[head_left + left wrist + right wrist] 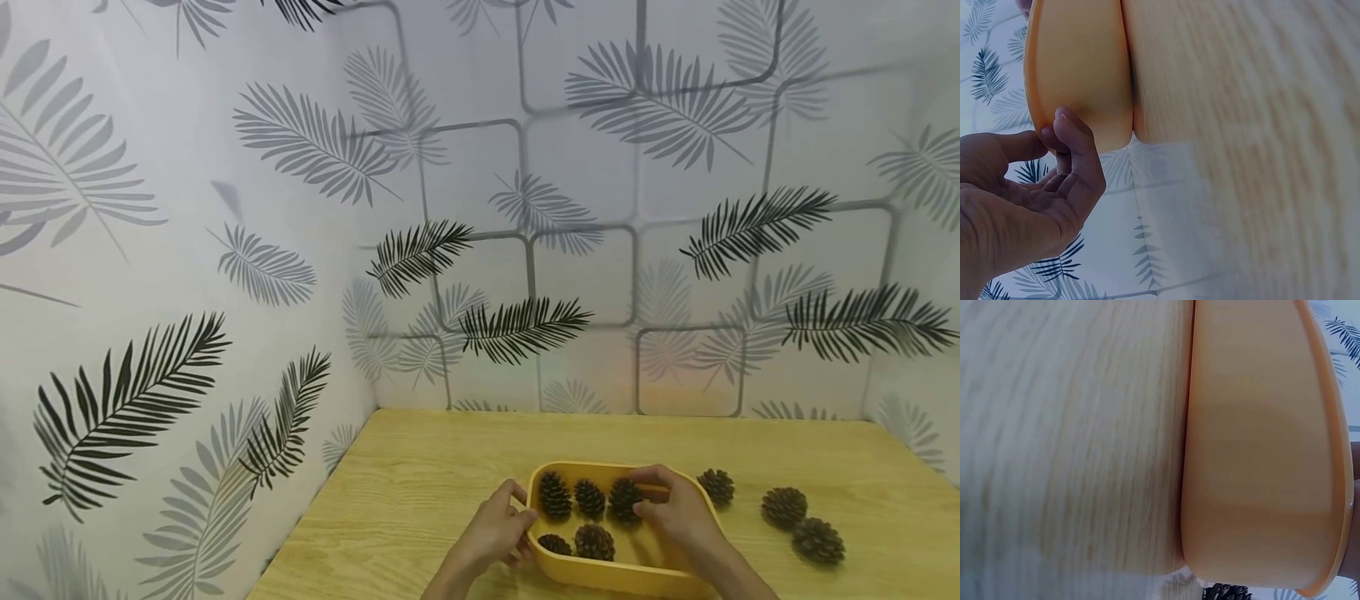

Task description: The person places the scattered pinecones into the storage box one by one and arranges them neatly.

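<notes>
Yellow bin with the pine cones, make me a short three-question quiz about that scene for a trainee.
1. How many pine cones show on the table outside the bin?
2. True or false: the left hand holds the bin's rim.
3. The right hand is touching: A, the table's back edge; B, a pine cone inside the bin; C, the left hand.

Key: 1. Three. 2. True. 3. B.

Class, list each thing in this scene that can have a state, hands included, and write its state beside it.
Yellow tray: upright, open-topped, partly filled, resting on the table.
Left hand: gripping the tray's left end.
Right hand: inside the tray, pinching a pine cone.
Pinched pine cone: inside the tray, held.
Four other pine cones: inside the tray, unheld.
Three outer pine cones: on the table, unheld.
</notes>
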The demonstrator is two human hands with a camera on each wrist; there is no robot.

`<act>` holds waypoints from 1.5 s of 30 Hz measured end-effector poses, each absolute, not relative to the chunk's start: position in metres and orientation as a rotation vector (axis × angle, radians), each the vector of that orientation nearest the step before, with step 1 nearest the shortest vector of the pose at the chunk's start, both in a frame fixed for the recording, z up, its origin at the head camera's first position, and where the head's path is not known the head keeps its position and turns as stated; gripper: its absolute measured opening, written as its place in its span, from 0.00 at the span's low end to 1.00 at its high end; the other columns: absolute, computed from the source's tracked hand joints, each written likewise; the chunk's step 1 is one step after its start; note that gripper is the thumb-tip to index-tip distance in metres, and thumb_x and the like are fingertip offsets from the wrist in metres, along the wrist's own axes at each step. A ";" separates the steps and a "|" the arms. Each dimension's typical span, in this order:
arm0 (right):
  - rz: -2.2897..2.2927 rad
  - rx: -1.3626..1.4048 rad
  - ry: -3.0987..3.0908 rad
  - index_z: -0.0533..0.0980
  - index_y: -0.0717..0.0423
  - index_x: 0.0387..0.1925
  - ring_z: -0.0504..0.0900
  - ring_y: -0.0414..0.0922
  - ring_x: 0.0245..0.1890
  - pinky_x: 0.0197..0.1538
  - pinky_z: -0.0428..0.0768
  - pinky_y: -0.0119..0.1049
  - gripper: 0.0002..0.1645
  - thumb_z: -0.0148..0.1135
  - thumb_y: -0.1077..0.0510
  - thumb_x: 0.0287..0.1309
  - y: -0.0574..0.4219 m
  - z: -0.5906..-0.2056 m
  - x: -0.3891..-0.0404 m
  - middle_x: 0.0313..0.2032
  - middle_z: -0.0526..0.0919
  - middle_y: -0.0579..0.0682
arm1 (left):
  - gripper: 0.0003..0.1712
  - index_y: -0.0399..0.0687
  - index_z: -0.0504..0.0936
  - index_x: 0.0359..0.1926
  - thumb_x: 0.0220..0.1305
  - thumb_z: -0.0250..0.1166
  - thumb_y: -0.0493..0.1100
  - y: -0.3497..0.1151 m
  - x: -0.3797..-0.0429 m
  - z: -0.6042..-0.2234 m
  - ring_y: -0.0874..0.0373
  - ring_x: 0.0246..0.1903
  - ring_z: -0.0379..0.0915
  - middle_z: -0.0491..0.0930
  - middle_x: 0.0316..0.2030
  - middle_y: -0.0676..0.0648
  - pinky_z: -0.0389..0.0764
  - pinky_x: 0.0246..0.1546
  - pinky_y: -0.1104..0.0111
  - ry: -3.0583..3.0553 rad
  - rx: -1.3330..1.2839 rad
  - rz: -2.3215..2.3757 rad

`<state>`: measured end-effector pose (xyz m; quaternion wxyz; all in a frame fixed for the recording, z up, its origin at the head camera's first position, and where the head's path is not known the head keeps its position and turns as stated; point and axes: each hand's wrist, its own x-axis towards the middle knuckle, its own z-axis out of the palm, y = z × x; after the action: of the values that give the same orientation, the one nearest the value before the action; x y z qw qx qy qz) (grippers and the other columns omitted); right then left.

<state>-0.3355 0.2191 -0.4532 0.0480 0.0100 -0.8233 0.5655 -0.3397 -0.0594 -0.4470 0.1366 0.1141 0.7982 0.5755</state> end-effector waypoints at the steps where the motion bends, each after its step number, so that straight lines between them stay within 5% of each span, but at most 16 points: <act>1: 1.728 0.028 -2.507 0.73 0.70 0.62 0.71 0.73 0.65 0.53 0.86 0.51 0.26 0.64 0.75 0.63 0.219 -0.453 -0.336 0.64 0.73 0.73 | 0.09 0.42 0.71 0.53 0.79 0.59 0.39 -0.059 -0.340 -0.447 0.58 0.17 0.76 0.78 0.26 0.45 0.74 0.14 0.72 2.309 0.331 1.668; 32: 1.767 -0.045 -2.365 0.71 0.67 0.65 0.74 0.65 0.65 0.59 0.83 0.50 0.22 0.59 0.67 0.73 0.219 -0.447 -0.326 0.65 0.75 0.69 | 0.09 0.41 0.71 0.54 0.79 0.58 0.39 -0.060 -0.339 -0.449 0.58 0.17 0.76 0.79 0.26 0.45 0.74 0.14 0.72 2.296 0.345 1.687; 39: 1.771 0.003 -2.259 0.73 0.60 0.67 0.80 0.51 0.62 0.60 0.83 0.40 0.22 0.60 0.62 0.75 0.221 -0.444 -0.324 0.66 0.77 0.60 | 0.09 0.40 0.71 0.53 0.79 0.58 0.39 -0.060 -0.340 -0.447 0.58 0.17 0.75 0.78 0.25 0.45 0.74 0.14 0.72 2.290 0.361 1.693; 45: 1.837 0.049 -2.118 0.74 0.62 0.66 0.82 0.29 0.52 0.56 0.81 0.27 0.22 0.60 0.58 0.76 0.222 -0.441 -0.322 0.54 0.83 0.34 | 0.08 0.39 0.70 0.53 0.79 0.58 0.37 -0.060 -0.339 -0.446 0.59 0.16 0.75 0.78 0.25 0.44 0.74 0.13 0.73 2.300 0.378 1.692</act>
<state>-0.3220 0.2224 -0.4409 0.1680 0.0172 -0.7446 0.6458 -0.3394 -0.0598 -0.4465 0.1303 0.1302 0.7918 0.5823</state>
